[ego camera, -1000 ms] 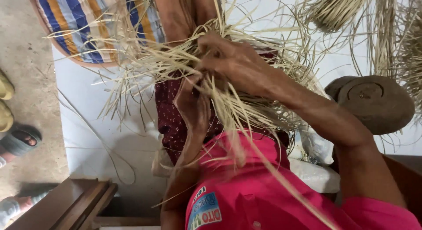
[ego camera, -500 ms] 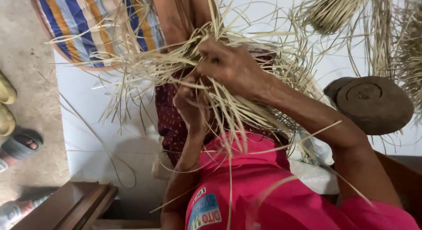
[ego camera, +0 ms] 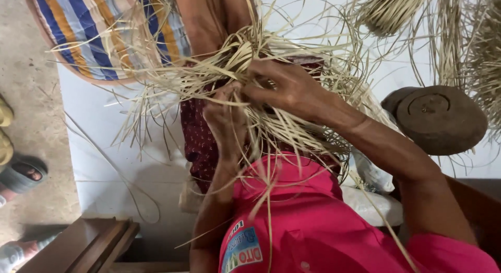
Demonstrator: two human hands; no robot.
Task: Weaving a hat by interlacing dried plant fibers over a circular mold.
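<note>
Straw strips (ego camera: pixel 245 77) lay bunched over the lap above the white mat (ego camera: pixel 104 127). Right hand (ego camera: pixel 284 88) pinched strands; left hand (ego camera: pixel 224 116) clenched others. Judgement: even tension advisable.

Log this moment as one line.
left hand: pinching straw strips | right hand: gripping same bundle | nearby: round brown block

The straw strips (ego camera: pixel 245 69) are held between both hands — left hand (ego camera: pixel 227 119) beside right hand (ego camera: pixel 289 88); a round stone (ego camera: pixel 441 119) is set right, sandals (ego camera: pixel 21 171) far left.
</note>
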